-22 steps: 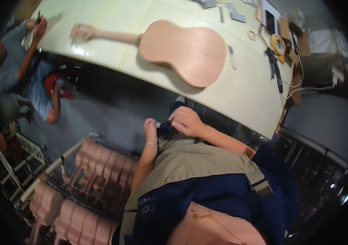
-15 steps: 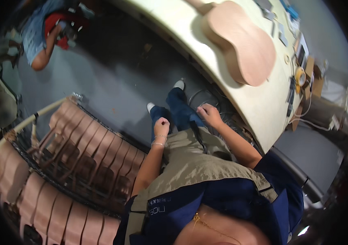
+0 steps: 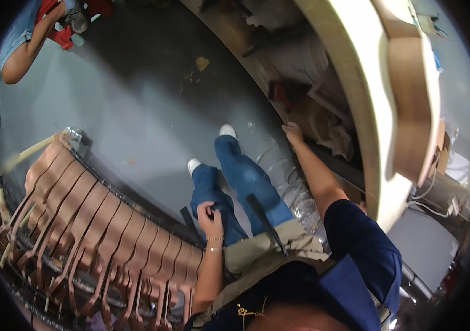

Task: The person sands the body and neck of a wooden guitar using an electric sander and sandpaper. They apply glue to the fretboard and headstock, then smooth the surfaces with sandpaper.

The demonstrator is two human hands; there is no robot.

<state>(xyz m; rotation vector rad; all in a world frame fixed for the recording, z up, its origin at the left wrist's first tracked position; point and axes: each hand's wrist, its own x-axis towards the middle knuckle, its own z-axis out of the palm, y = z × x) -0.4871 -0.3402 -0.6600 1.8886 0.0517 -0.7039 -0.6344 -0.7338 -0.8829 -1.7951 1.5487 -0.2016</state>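
My left hand (image 3: 210, 220) is closed, its fingers curled in front of my left thigh beside a rack of guitars. What lies inside the curl, perhaps something dark, I cannot make out. My right arm stretches forward, and my right hand (image 3: 293, 134) is by the edge of the shelf space (image 3: 323, 105) under the workbench. Its fingers look bent together; whatever they hold, if anything, is hidden. On the workbench (image 3: 351, 60) above lies an unfinished wooden guitar body (image 3: 411, 105), seen from its side, blurred.
Several bare wooden guitars (image 3: 119, 220) stand packed in a rack with a padded rail (image 3: 102, 179) at my left. Another person's bent leg (image 3: 22, 58) shows at the far left. Clear plastic wrap or hose (image 3: 295, 190) lies by my right leg. A grey floor (image 3: 135, 121) stretches ahead.
My right hand has reached forward, to beside the under-bench shelf. My left hand has dropped slightly. The view has shifted, so the guitar body appears farther right and the under-bench space shows.
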